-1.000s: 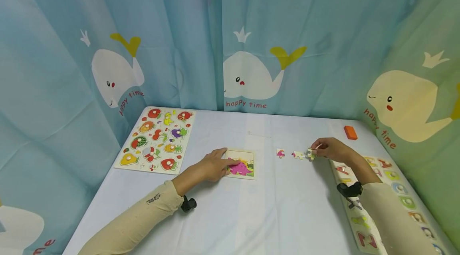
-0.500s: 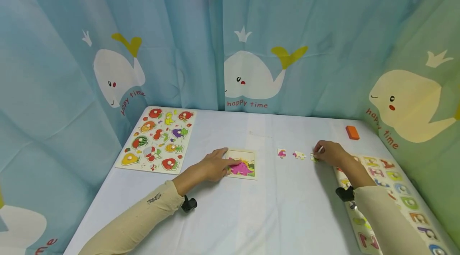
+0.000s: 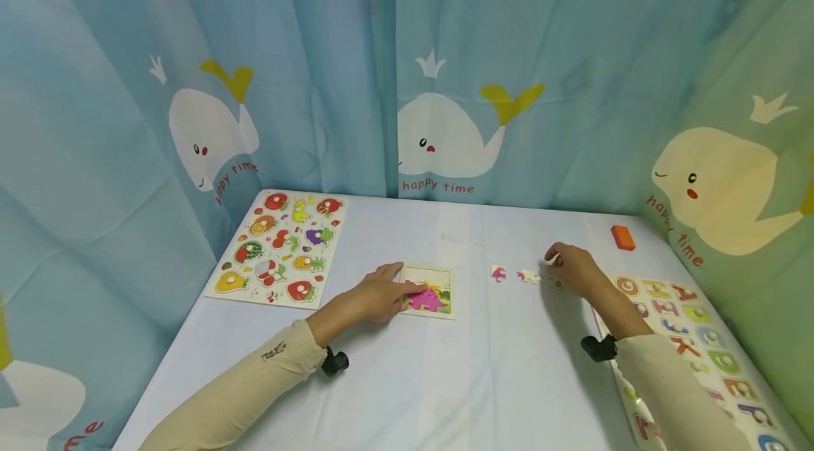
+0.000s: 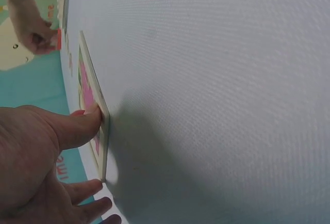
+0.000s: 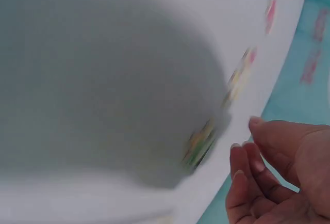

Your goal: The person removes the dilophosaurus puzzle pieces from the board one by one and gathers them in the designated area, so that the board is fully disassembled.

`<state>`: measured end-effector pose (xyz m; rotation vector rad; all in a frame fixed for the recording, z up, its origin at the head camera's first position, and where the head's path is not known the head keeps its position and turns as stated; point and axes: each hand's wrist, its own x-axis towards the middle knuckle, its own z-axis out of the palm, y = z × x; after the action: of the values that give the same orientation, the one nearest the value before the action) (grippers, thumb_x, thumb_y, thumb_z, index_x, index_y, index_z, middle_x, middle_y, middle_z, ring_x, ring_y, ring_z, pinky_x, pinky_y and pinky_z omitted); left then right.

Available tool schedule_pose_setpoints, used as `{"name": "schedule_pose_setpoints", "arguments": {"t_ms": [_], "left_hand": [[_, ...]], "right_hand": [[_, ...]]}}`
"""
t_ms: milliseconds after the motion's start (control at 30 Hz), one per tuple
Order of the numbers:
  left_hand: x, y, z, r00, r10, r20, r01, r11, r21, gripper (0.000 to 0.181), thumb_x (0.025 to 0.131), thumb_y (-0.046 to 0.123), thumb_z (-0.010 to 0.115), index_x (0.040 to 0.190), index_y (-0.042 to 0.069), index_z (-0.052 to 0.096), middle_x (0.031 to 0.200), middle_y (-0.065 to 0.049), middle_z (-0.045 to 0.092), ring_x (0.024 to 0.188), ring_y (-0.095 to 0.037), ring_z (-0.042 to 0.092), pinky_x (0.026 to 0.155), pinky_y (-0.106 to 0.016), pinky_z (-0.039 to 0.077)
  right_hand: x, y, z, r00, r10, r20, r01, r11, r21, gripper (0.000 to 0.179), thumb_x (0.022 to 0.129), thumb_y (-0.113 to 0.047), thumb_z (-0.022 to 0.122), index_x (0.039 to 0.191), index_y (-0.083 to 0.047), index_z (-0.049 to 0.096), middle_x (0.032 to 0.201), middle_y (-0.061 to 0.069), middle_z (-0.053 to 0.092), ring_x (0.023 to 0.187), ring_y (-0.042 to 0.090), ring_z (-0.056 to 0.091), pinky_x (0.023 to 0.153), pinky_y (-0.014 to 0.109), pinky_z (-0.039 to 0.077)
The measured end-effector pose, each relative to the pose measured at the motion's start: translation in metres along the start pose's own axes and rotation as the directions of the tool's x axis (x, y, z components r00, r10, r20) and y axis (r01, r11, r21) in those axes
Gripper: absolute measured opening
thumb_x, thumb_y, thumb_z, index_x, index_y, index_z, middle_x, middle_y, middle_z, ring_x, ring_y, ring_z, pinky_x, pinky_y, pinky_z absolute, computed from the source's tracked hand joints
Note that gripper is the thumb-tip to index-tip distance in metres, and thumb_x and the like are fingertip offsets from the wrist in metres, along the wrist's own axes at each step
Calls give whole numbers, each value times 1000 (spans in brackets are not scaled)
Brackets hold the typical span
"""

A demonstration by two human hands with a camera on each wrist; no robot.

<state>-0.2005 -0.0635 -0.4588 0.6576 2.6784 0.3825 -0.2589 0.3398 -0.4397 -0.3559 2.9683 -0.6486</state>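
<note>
My left hand (image 3: 380, 293) rests on a small dinosaur jigsaw board (image 3: 427, 304), one straight finger lying across the picture. In the left wrist view, the thumb presses near the board's edge and other fingertips reach past its corner. My right hand (image 3: 572, 269) hovers above a green-and-yellow jigsaw piece (image 5: 200, 144), fingers loosely bent and thumb apart, with nothing between them. Left of that piece lie a pale jigsaw piece (image 3: 529, 276) and a pink jigsaw piece (image 3: 499, 273). The right hand partly hides the green-and-yellow piece in the head view.
A fruit peg puzzle (image 3: 280, 247) lies at the table's left. An alphabet peg puzzle (image 3: 689, 327) is at the right, partly under the right forearm. An orange block (image 3: 623, 237) sits at the back right. Whale-print curtains (image 3: 318, 119) enclose the table.
The right hand has let go of the green-and-yellow jigsaw piece, set down right of the pale piece, then lifted and moved slightly left. The left hand stays on the dinosaur board.
</note>
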Motion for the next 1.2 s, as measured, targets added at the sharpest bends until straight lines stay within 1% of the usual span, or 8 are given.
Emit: {"name": "schedule_pose_setpoints", "arguments": {"t_ms": [133,367,500,667,800,1000,1133,1200], "left_hand": [[1,0,0,1000,0,-6,0,1000,-24,51,109,28,58,158,40,50,174,-18,19,161,-37,20,129,-54,25],[6,-4,2,1000,6,-16,-8,996,-91,54,107,26,63,159,35,49,174,-18,19,161,-37,19,128,-55,25],[7,-6,2,999,-18,-27,14,989,-145,65,104,26,68,163,27,42,174,-18,18,161,-38,19,128,-56,25],[9,-9,1,999,-36,-31,32,992,-124,81,102,31,71,168,11,28,173,-19,20,161,-38,20,128,-55,25],[9,-11,-1,999,-39,-22,37,993,-113,83,102,34,72,167,6,28,173,-21,21,161,-38,21,127,-55,27],[8,-11,-2,999,-38,-22,36,993,-112,82,101,34,72,165,5,31,172,-21,23,160,-38,22,127,-55,28],[9,-11,-2,999,-37,-28,34,995,-99,82,101,36,73,165,4,33,172,-21,25,160,-38,23,126,-56,29],[9,-12,-3,999,-37,-32,34,995,-91,82,100,37,74,164,4,34,171,-21,26,160,-38,24,125,-57,30]], "right_hand": [[7,-31,18,994,-90,-60,93,994,56,15,95,1,70,107,8,64,86,17,66,78,27,60,70,39,49],[18,-92,58,992,-129,-14,129,984,126,13,97,-1,69,110,3,67,89,12,66,81,23,59,74,37,50],[19,-124,77,989,-147,24,141,974,176,13,100,-5,69,111,1,67,97,13,66,88,24,61,79,38,54],[21,-157,98,986,-158,48,143,963,230,19,100,-5,71,117,0,68,111,13,67,95,23,64,86,39,59],[20,-172,112,981,-187,53,170,957,234,24,99,-3,72,122,-2,67,115,11,66,95,20,64,88,38,59],[18,-181,124,964,-264,36,250,943,221,29,96,0,75,124,1,67,112,13,67,94,22,63,90,42,59],[16,-183,125,955,-296,19,289,942,171,35,92,3,77,126,3,67,112,16,69,96,26,62,89,43,59],[15,-184,125,944,-329,10,324,936,138,36,91,4,77,126,4,67,110,16,70,96,27,62,89,43,58]]}}
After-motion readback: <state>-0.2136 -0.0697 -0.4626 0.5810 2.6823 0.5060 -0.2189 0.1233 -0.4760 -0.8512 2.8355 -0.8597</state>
